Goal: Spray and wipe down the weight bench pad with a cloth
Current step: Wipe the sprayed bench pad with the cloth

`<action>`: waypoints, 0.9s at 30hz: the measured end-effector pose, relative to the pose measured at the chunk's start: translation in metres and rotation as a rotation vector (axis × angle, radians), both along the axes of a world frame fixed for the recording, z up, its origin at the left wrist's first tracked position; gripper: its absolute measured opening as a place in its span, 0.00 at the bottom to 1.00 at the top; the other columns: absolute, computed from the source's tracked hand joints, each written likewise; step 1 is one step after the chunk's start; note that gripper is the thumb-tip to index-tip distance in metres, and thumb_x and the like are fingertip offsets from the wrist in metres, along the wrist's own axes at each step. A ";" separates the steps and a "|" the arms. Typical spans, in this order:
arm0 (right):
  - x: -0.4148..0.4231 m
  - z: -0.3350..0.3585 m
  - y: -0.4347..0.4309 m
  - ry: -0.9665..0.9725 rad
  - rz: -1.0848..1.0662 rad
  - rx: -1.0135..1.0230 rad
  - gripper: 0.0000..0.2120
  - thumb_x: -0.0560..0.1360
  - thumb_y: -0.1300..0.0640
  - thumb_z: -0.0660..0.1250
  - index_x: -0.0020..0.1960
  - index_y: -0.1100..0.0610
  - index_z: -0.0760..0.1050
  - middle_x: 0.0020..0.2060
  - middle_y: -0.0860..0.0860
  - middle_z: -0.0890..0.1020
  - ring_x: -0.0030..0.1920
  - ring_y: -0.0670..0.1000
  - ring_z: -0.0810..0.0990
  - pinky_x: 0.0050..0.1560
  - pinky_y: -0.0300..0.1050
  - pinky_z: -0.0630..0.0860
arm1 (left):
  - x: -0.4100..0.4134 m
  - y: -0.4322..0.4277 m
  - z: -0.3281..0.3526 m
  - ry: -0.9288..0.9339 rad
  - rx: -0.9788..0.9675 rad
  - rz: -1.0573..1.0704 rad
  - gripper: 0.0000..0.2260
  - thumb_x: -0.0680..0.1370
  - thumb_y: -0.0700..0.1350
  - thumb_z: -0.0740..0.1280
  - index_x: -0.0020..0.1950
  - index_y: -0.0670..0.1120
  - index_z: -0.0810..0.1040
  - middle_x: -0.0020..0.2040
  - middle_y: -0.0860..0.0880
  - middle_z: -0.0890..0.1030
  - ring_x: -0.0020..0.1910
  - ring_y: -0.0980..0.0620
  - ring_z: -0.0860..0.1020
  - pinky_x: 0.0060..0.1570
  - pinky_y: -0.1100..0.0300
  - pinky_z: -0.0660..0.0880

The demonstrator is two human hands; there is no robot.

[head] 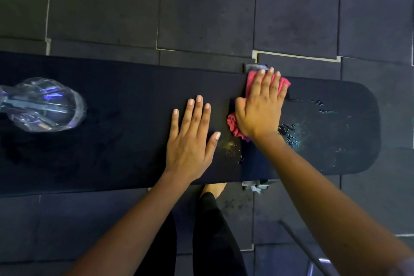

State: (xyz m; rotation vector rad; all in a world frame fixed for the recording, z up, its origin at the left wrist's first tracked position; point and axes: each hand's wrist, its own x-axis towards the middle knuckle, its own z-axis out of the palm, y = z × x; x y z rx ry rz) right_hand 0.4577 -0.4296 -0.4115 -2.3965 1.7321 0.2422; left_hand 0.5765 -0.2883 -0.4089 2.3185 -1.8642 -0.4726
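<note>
Long black weight bench pad [112, 141] is lying crosswise below me; I'm wiping, pressing a crumpled pink cloth [234, 126] under my flat right hand [259, 107], with my left hand [190, 139] spread and bracing. Next, I'd sweep right through the spray droplets [289, 133].

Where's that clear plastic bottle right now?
In the head view, the clear bottle is on the far left end of the black bench pad, well apart from the left hand resting flat near the middle.
</note>
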 end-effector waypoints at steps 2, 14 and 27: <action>-0.008 0.001 -0.017 -0.029 0.107 -0.001 0.39 0.72 0.45 0.46 0.77 0.67 0.52 0.76 0.66 0.56 0.77 0.66 0.50 0.76 0.63 0.42 | 0.001 0.001 -0.002 -0.029 0.018 -0.015 0.28 0.82 0.57 0.49 0.78 0.42 0.52 0.79 0.44 0.51 0.78 0.47 0.48 0.76 0.43 0.48; -0.026 0.029 0.008 0.047 0.107 -0.302 0.14 0.73 0.51 0.62 0.45 0.62 0.78 0.39 0.57 0.79 0.44 0.60 0.77 0.53 0.62 0.68 | -0.002 0.001 0.002 -0.032 0.028 0.022 0.28 0.82 0.56 0.49 0.78 0.43 0.54 0.79 0.44 0.52 0.78 0.48 0.49 0.76 0.44 0.49; -0.099 0.126 -0.076 -1.056 -0.694 0.249 0.06 0.61 0.58 0.61 0.26 0.52 0.70 0.21 0.42 0.72 0.25 0.43 0.69 0.28 0.40 0.64 | -0.002 0.001 0.002 -0.040 0.032 0.029 0.28 0.82 0.57 0.48 0.78 0.44 0.53 0.79 0.45 0.52 0.78 0.48 0.49 0.76 0.44 0.48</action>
